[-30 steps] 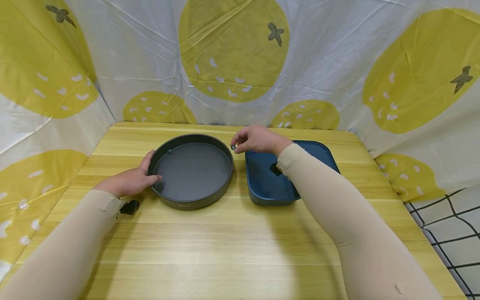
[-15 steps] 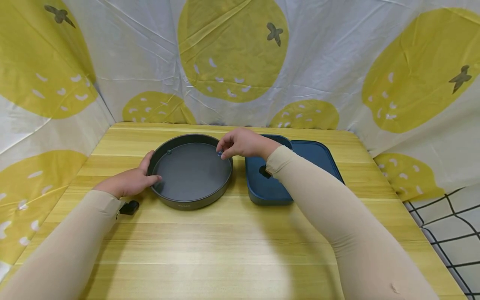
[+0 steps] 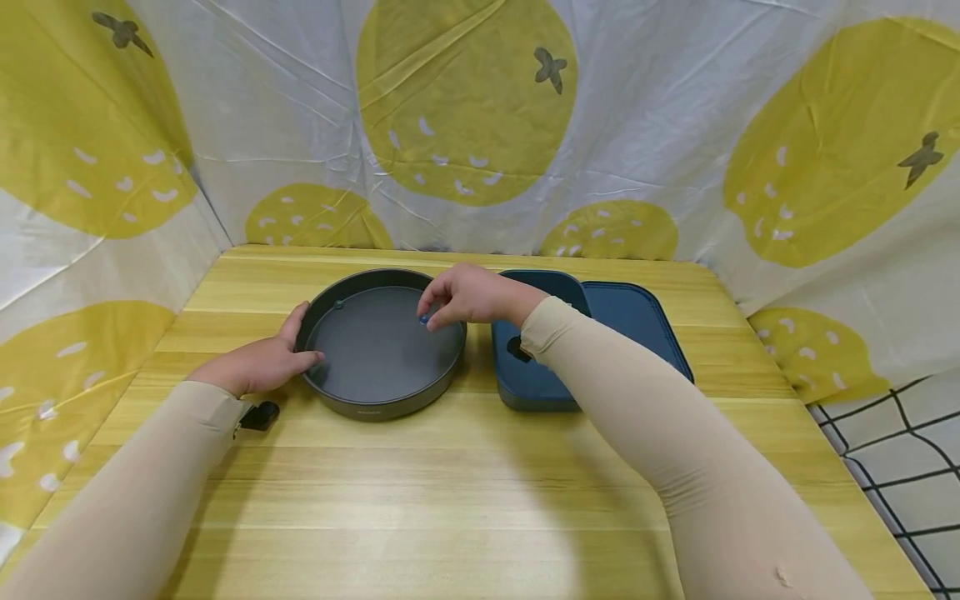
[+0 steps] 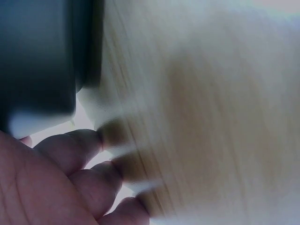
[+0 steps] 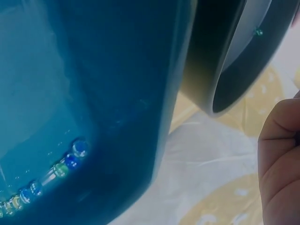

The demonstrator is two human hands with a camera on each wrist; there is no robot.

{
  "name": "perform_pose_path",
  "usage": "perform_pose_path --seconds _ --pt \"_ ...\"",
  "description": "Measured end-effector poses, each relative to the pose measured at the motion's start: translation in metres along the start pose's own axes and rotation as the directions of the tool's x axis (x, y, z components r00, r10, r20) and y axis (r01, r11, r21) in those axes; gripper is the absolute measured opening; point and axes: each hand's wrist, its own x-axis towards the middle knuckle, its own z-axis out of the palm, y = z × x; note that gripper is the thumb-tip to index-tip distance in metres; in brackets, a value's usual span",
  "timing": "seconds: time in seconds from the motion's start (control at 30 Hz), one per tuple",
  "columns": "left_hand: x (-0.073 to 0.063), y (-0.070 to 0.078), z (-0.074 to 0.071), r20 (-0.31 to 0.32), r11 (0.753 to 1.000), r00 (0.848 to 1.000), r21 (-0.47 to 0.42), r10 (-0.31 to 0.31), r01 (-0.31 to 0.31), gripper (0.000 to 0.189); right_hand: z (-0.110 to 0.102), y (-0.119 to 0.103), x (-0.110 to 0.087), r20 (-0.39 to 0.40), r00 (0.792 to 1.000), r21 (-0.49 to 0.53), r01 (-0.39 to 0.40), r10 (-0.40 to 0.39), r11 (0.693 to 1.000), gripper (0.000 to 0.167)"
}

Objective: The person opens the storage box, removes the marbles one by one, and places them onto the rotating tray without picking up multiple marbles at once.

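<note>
A round dark grey cake pan (image 3: 382, 408) sits at the left middle of the table. My left hand (image 3: 258, 362) grips its left rim, thumb over the inside and fingers along the outer wall; several of those fingers (image 4: 96, 185) show in the left wrist view. Over the pan's right side, my right hand (image 3: 472, 296) pinches a small blue glass marble (image 3: 424, 319) between thumb and fingertips. One greenish marble (image 3: 338, 304) lies in the pan by its far left wall. Several blue, green and yellowish marbles (image 5: 71, 161) line a bottom edge of the blue rectangular container (image 5: 159, 117).
Right of the pan stands that container, with a flat blue lid (image 3: 637, 321) beside it; my right forearm crosses over both. A lemon-print curtain (image 3: 465, 100) hangs behind the wooden table (image 3: 420, 517). A black wire grid (image 3: 900, 483) stands at the right edge.
My right hand has moved left from between the container and pan to over the pan, carrying the marble. The left hand stays on the pan's rim.
</note>
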Motion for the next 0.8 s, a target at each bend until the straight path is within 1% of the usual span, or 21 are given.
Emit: perform_pose_path --seconds 0.23,0.4,0.6,0.8 --pt "0.000 -0.001 0.000 -0.001 1.000 1.000 0.005 0.001 -0.001 0.103 0.003 -0.008 0.002 0.016 1.000 -0.008 0.005 -0.005 1.000 0.021" --pt "-0.001 0.000 -0.001 0.002 1.000 1.000 0.008 0.003 -0.003 0.104 0.006 -0.010 0.005 0.025 0.999 -0.032 0.032 -0.031 0.999 0.021" --pt "-0.001 0.001 0.000 0.001 1.000 1.000 -0.005 0.002 -0.002 0.104 0.008 -0.012 0.007 0.034 0.998 -0.030 0.051 -0.050 0.998 0.022" --pt "0.000 0.000 0.000 0.001 1.000 1.000 -0.008 0.002 -0.002 0.105 0.009 -0.014 0.007 0.043 0.998 -0.008 0.043 -0.042 0.999 0.029"
